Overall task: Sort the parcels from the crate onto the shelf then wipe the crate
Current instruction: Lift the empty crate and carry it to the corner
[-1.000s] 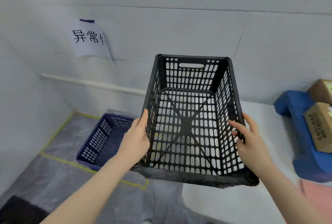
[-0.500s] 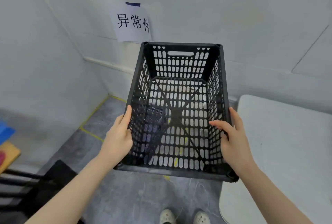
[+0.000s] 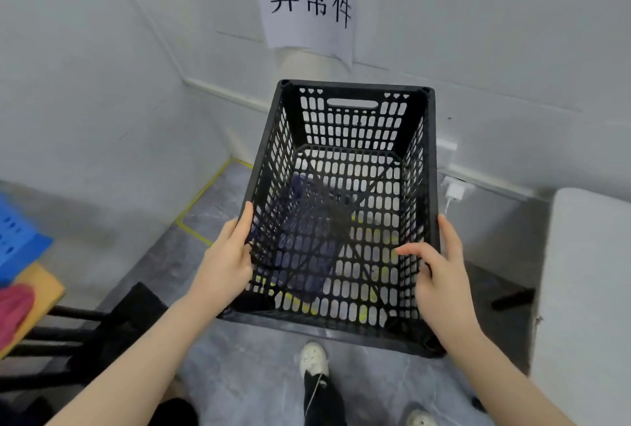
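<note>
I hold an empty black perforated plastic crate (image 3: 351, 132) in the air over the floor, its open top toward me. My left hand (image 3: 227, 263) grips the crate's left wall near the front corner. On the right wall, my right hand (image 3: 438, 280) holds on with the thumb inside. Through the holes in the crate's bottom a dark blue crate (image 3: 307, 248) shows on the floor below. No parcels are in view.
A paper sign with black characters (image 3: 309, 4) hangs on the white wall ahead. A white table (image 3: 587, 289) stands at the right. At the left edge are a blue object (image 3: 17, 238), a wooden board (image 3: 37, 292) and a black rack (image 3: 85, 333). Yellow tape (image 3: 201, 193) marks the grey floor.
I have turned left with the crate in both hands, away from the white table. The sign moved to the centre, and the blue crate now lies beneath the black one.
</note>
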The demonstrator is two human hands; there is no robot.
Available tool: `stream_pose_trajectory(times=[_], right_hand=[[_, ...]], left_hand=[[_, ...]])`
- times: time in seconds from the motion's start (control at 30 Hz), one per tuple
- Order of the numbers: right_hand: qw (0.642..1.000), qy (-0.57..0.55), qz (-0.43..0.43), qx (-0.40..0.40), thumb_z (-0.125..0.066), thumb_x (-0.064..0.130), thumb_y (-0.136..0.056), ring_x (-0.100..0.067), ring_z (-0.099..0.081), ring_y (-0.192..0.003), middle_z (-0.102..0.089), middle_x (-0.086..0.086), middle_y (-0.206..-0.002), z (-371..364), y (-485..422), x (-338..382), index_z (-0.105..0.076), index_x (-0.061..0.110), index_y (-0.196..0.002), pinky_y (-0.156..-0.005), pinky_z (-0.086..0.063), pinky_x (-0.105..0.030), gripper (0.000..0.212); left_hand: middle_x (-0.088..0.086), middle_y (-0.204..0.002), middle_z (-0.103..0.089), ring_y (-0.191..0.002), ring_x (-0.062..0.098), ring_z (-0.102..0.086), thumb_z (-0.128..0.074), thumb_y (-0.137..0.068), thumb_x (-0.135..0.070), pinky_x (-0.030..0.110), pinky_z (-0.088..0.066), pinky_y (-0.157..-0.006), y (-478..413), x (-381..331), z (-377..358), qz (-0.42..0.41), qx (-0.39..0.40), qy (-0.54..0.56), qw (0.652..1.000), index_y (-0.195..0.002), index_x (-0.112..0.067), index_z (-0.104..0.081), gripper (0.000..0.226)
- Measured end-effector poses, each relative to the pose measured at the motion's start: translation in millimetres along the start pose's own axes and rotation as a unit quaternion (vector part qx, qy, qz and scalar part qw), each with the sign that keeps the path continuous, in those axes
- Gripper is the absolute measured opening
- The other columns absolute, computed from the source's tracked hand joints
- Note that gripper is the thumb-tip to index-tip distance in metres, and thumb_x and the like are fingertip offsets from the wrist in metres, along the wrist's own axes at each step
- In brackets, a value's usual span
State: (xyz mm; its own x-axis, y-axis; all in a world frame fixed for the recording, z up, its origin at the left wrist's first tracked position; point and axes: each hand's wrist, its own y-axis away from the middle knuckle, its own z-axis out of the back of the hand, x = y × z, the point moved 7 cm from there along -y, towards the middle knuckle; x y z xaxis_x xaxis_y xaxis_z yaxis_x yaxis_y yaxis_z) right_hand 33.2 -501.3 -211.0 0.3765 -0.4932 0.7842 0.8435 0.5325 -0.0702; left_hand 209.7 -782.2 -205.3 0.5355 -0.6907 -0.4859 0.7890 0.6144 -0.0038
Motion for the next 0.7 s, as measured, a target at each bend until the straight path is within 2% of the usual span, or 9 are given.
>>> stream_pose_trajectory(times=[0.07, 0.2, 0.3, 0.37, 0.43, 0.5, 0.57, 0.63, 0.7], right_hand=[[1.000, -0.006, -0.022, -0.009, -0.049, -0.017, -0.083, 0.001, -0.008, -0.141, -0.010, 0.010, -0.158, -31.3, -13.9, 0.3, -0.061, 0.037, -0.088, -0.105, -0.019, -0.007, 0.056], [0.997, -0.009, -0.072, -0.004, -0.048, -0.017, -0.084, 0.003, -0.005, -0.140, -0.011, 0.008, -0.158, -96.9, -41.3, -2.6, -0.055, 0.045, -0.083, -0.097, -0.012, 0.007, 0.062], [0.995, -0.018, -0.096, -0.014, -0.046, -0.017, -0.085, -0.011, -0.007, -0.147, -0.010, 0.010, -0.158, -142.7, -61.4, -6.2, -0.056, 0.042, -0.083, -0.106, -0.021, -0.011, 0.060], [0.994, -0.019, -0.111, -0.014, -0.046, -0.017, -0.085, -0.014, -0.006, -0.147, -0.008, 0.013, -0.157, -172.7, -75.6, -12.0, -0.056, 0.041, -0.083, -0.106, -0.030, -0.024, 0.059], [0.991, -0.018, -0.133, -0.008, -0.046, -0.017, -0.085, -0.013, -0.006, -0.147, -0.005, 0.019, -0.156, -202.8, -88.8, -22.1, -0.056, 0.041, -0.083, -0.098, -0.034, -0.019, 0.059], [0.989, -0.023, -0.144, -0.001, -0.047, -0.017, -0.086, -0.011, -0.003, -0.147, -0.004, 0.022, -0.156, -231.9, -101.7, -32.6, -0.056, 0.040, -0.084, -0.088, -0.032, -0.003, 0.058], [0.988, -0.022, -0.152, 0.005, -0.047, -0.018, -0.086, -0.010, -0.001, -0.147, -0.002, 0.022, -0.156, -259.1, -111.9, -45.1, -0.057, 0.039, -0.085, -0.078, -0.032, 0.004, 0.057], [0.987, -0.021, -0.161, 0.008, -0.047, -0.018, -0.086, -0.009, -0.001, -0.147, 0.000, 0.023, -0.155, -281.1, -120.5, -57.8, -0.056, 0.039, -0.085, -0.078, -0.033, 0.003, 0.058], [0.986, -0.015, -0.164, 0.007, -0.047, -0.018, -0.085, -0.009, -0.002, -0.147, 0.001, 0.026, -0.154, -298.8, -129.7, -69.1, -0.055, 0.041, -0.084, -0.082, -0.040, -0.009, 0.060]], left_hand=[[0.002, -0.137, -0.043, -0.106, 0.032, -0.056, -0.046, -0.091, 0.003, 0.040, -0.046, -0.084, -23.7, 26.6, -3.3, -0.007, 0.013, -0.009, 1.000, -0.155, -0.030, -0.009, 0.081], [0.002, -0.137, -0.043, -0.103, 0.037, -0.056, -0.044, -0.092, 0.003, 0.043, -0.046, -0.082, -73.0, 80.4, -14.0, 0.001, 0.050, -0.036, 0.998, -0.155, -0.030, -0.008, 0.080], [0.003, -0.142, -0.040, -0.100, 0.037, -0.058, -0.045, -0.093, 0.000, 0.042, -0.048, -0.080, -111.3, 119.8, -27.6, -0.008, 0.078, -0.050, 0.996, -0.155, -0.028, -0.005, 0.078], [0.003, -0.142, -0.039, -0.085, 0.035, -0.059, -0.045, -0.094, -0.001, 0.045, -0.050, -0.072, -135.8, 144.3, -41.7, -0.016, 0.097, -0.066, 0.993, -0.154, -0.028, -0.001, 0.079], [0.003, -0.142, -0.039, -0.071, 0.033, -0.057, -0.047, -0.093, -0.002, 0.044, -0.049, -0.061, -157.9, 168.9, -57.9, -0.019, 0.109, -0.086, 0.990, -0.154, -0.028, 0.001, 0.082], [0.006, -0.143, -0.039, -0.060, 0.032, -0.054, -0.049, -0.091, -0.001, 0.042, -0.044, -0.053, -175.4, 191.9, -75.9, -0.027, 0.117, -0.107, 0.987, -0.153, -0.026, 0.004, 0.085], [0.010, -0.141, -0.041, -0.054, 0.034, -0.051, -0.051, -0.090, 0.001, 0.040, -0.041, -0.049, -189.6, 213.0, -94.3, -0.031, 0.122, -0.124, 0.984, -0.151, -0.024, 0.006, 0.088], [0.015, -0.136, -0.045, -0.051, 0.038, -0.049, -0.053, -0.088, 0.002, 0.039, -0.038, -0.045, -201.5, 229.8, -112.0, -0.037, 0.123, -0.128, 0.983, -0.149, -0.022, 0.005, 0.088], [0.015, -0.130, -0.049, -0.050, 0.039, -0.048, -0.054, -0.088, 0.003, 0.039, -0.038, -0.044, -212.0, 243.4, -129.5, -0.040, 0.124, -0.127, 0.983, -0.149, -0.021, 0.002, 0.086]])
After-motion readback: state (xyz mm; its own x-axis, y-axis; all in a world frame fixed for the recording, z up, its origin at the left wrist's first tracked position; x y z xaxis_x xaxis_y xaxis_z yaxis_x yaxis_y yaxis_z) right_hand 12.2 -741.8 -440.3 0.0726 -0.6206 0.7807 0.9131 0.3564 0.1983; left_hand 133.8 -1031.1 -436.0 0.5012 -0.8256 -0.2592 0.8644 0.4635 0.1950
